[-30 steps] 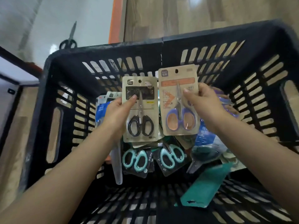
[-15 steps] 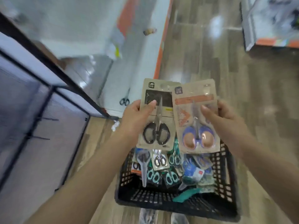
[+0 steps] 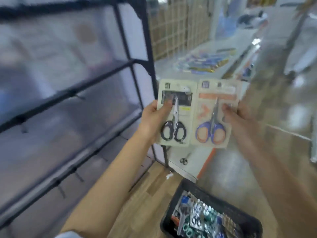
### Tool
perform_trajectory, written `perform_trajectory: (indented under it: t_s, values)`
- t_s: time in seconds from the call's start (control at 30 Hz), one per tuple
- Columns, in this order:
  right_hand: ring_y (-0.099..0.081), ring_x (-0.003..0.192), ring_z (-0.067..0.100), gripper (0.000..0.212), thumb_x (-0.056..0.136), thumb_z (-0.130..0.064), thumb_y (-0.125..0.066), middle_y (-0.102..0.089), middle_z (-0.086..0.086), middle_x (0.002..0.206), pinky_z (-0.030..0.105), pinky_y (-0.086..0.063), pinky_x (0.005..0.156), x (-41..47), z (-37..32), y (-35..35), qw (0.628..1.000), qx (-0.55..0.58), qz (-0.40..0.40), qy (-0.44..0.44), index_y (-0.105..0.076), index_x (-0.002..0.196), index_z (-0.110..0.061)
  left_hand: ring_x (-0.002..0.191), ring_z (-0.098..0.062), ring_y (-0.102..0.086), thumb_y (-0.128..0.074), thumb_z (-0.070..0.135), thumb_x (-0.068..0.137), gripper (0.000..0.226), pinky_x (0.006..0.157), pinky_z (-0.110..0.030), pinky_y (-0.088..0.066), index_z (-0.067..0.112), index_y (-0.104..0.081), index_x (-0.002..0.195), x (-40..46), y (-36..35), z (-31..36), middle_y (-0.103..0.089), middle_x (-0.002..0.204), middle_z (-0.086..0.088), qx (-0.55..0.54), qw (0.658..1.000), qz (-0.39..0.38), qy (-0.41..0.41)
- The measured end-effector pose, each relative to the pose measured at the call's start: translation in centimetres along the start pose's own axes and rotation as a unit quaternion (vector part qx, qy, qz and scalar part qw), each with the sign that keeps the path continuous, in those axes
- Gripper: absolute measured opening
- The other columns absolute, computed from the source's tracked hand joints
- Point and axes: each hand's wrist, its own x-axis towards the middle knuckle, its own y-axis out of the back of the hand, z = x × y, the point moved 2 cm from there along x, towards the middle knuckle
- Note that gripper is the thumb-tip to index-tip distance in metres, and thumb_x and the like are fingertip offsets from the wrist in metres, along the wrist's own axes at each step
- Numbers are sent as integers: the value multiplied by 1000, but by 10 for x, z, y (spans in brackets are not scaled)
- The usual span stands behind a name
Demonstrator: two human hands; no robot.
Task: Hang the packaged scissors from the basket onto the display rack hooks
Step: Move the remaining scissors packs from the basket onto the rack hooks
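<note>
My left hand [image 3: 153,119] grips a cream card with black-handled scissors [image 3: 175,115], thumb across its front. My right hand [image 3: 237,112] grips a second card with blue-and-orange-handled scissors [image 3: 215,115]. Both packs are upright, side by side at chest height, right of the display rack [image 3: 72,93]. The rack has a black frame with short hooks [image 3: 79,96] sticking out of its cross bars; the view of it is blurred. The black basket [image 3: 221,206] sits on the floor at lower right, with several packaged scissors inside.
A white low platform with an orange edge [image 3: 205,162] lies behind the packs, with a loose pair of scissors [image 3: 184,160] on it. Colourful packets [image 3: 202,63] lie farther back. A wire grid panel [image 3: 178,26] stands behind. Wood floor runs beside the basket.
Both hands have lifted the two packs up out of the basket and away from it. The view has swung up and left, bringing the display rack into sight and the basket low right.
</note>
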Motion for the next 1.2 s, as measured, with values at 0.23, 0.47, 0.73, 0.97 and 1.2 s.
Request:
perform_trajectory:
  t_s: [0.23,0.47,0.73,0.97,1.2]
  values:
    - [-58,72,13,13,94,-17,-53,-61,-6,73,22,-43,61,-67,-8,-79,990,15,-138,-19,-59,83,-22,67,-24,-66,-54,19,94,17,62,-31,-54,4,-62,90,-93,112,5,-71,77,-11,-88,984,151,25]
    - [-60,58,0,8,93,-16,-55,-62,-5,71,10,-42,49,-90,-32,-161,966,8,-259,2,-61,89,-15,75,-30,-66,-57,15,92,19,72,-41,-55,-1,-59,102,-139,187,38,-70,90,-21,-132,952,274,-9]
    - [-61,76,9,10,91,-31,-57,-68,-3,85,24,-47,72,-82,-110,-270,933,-4,-347,100,-64,90,-23,85,-27,-68,-62,19,89,19,82,-37,-51,4,-63,101,-122,260,121,-73,94,-13,-89,937,316,-118]
    - [-50,60,1,16,90,-26,-58,-59,-2,74,12,-42,56,-86,-134,-316,925,48,-356,124,-63,89,-11,88,-30,-68,-58,18,92,23,76,-37,-54,2,-65,108,-104,294,131,-72,99,-16,-103,930,324,-140]
    - [-50,63,5,17,90,-27,-59,-58,0,73,16,-42,57,-92,-147,-336,904,63,-401,135,-63,86,-12,85,-28,-69,-55,15,93,16,68,-33,-56,5,-66,100,-117,301,134,-73,92,-13,-119,915,347,-170]
